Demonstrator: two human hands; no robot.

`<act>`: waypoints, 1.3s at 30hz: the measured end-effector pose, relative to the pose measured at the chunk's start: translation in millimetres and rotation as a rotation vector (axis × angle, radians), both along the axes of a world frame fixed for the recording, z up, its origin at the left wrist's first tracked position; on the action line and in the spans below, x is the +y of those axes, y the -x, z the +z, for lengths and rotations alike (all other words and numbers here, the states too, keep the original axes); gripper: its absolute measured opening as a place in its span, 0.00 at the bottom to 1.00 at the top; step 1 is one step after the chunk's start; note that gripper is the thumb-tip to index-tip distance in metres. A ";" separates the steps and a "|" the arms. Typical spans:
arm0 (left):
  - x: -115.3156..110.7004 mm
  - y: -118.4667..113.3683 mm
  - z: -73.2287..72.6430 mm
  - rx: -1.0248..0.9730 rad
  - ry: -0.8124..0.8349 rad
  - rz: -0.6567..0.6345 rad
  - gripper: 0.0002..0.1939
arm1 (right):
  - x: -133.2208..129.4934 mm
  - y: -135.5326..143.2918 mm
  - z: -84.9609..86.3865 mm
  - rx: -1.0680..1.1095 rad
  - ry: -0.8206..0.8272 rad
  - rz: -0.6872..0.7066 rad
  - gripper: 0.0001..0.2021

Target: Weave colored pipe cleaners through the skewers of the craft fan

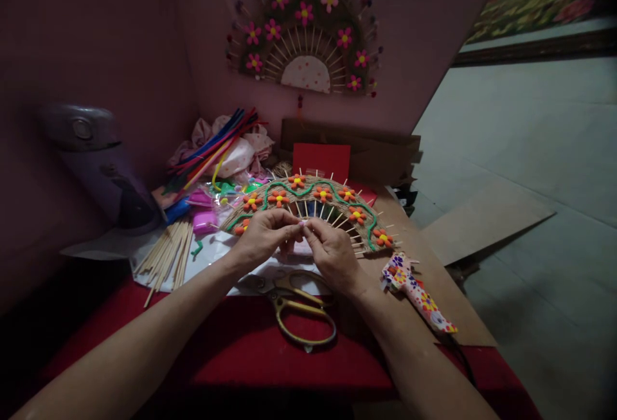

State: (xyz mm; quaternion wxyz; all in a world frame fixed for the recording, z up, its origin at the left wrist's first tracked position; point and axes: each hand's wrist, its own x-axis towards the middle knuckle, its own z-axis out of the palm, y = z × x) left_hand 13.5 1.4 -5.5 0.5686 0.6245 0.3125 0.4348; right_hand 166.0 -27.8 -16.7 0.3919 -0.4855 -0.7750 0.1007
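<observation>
My left hand [268,235] and my right hand [332,251] meet at the fingertips over the front of a fan-shaped craft piece [308,190]. Pinched between both sets of fingers is a small pinkish bit, mostly hidden by them. The craft piece is wrapped in brown cord, with orange flowers, a wavy green strip and thin sticks poking out along its rim. Gold-handled scissors [304,322] lie just below my hands, partly on white paper.
Wooden sticks [168,249], pink packets [205,220] and coloured pipe cleaners [212,150] are at left, beside a large tumbler [103,166]. A flower-patterned glue gun [419,292] lies on cardboard [453,317] at right. A finished-looking fan [304,47] hangs on the wall.
</observation>
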 end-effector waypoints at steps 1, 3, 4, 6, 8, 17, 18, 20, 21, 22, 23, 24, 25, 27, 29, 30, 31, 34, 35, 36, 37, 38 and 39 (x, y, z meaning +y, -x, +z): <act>0.7 0.5 -0.4 -0.010 0.010 -0.012 0.12 | 0.0 0.2 -0.3 -0.009 -0.004 0.002 0.11; 2.1 1.1 -1.8 -0.041 0.015 -0.036 0.11 | 0.1 0.5 -0.7 -0.017 -0.008 0.015 0.10; 2.6 1.0 -2.6 -0.058 0.015 -0.047 0.11 | 0.2 0.6 -0.9 -0.016 -0.010 0.020 0.10; 2.6 0.1 -3.7 -0.085 0.017 -0.053 0.11 | 0.5 0.9 -1.3 -0.012 -0.016 0.024 0.10; 1.3 -1.6 -4.0 -0.089 0.020 -0.044 0.12 | 0.8 1.2 -2.0 -0.011 -0.025 0.019 0.09; 1.6 -6.7 -11.2 0.012 -0.072 0.095 0.13 | 0.5 0.6 -3.2 -0.162 -0.069 -0.069 0.09; 1.9 -6.5 -11.6 0.004 -0.064 0.096 0.12 | 0.4 0.3 -2.8 -0.164 -0.070 -0.076 0.08; 2.2 -5.9 -11.3 -0.027 -0.032 0.098 0.12 | 0.2 -0.1 -2.1 -0.162 -0.070 -0.093 0.08; 2.2 -5.5 -10.7 -0.048 -0.012 0.099 0.12 | 0.1 -0.2 -2.0 -0.158 -0.067 -0.102 0.09; 2.3 -5.1 -10.1 -0.068 0.008 0.102 0.12 | 0.0 -0.2 -2.0 -0.155 -0.065 -0.110 0.09; 2.4 -4.7 -9.4 -0.088 0.027 0.106 0.12 | -0.1 -0.1 -2.2 -0.153 -0.065 -0.116 0.10; 2.6 -4.3 -8.7 -0.105 0.047 0.111 0.12 | -0.2 0.0 -2.6 -0.154 -0.068 -0.120 0.10; 2.8 -4.0 -8.2 -0.119 0.068 0.114 0.12 | -0.3 0.3 -3.0 -0.158 -0.075 -0.122 0.10; 3.3 -3.5 -7.4 -0.139 0.100 0.113 0.12 | -0.6 0.9 -4.0 -0.168 -0.093 -0.123 0.10; 3.7 -3.1 -7.1 -0.153 0.113 0.115 0.13 | -0.7 1.5 -4.4 -0.172 -0.111 -0.119 0.10; 3.7 -2.9 -7.0 -0.156 0.115 0.119 0.13 | -0.8 1.7 -4.4 -0.171 -0.119 -0.115 0.10; 3.7 -2.6 -6.9 -0.156 0.117 0.123 0.13 | -0.9 1.9 -4.2 -0.171 -0.125 -0.111 0.10; 3.3 -2.2 -6.1 -0.129 0.126 0.132 0.13 | -1.3 2.5 -3.0 -0.186 -0.134 -0.103 0.10; 3.2 -2.2 -5.7 -0.114 0.127 0.129 0.13 | -1.5 2.7 -2.7 -0.195 -0.135 -0.102 0.10; 3.0 -2.3 -5.2 -0.100 0.124 0.125 0.13 | -1.7 2.8 -2.5 -0.203 -0.135 -0.102 0.10; 2.9 -2.3 -4.8 -0.087 0.116 0.122 0.13 | -1.9 2.9 -2.3 -0.210 -0.135 -0.103 0.10; 2.9 -2.4 -4.5 -0.074 0.103 0.121 0.14 | -2.1 2.9 -2.3 -0.214 -0.135 -0.105 0.10; 3.0 -2.4 -4.4 -0.058 0.084 0.123 0.14 | -2.3 2.9 -2.3 -0.216 -0.135 -0.108 0.10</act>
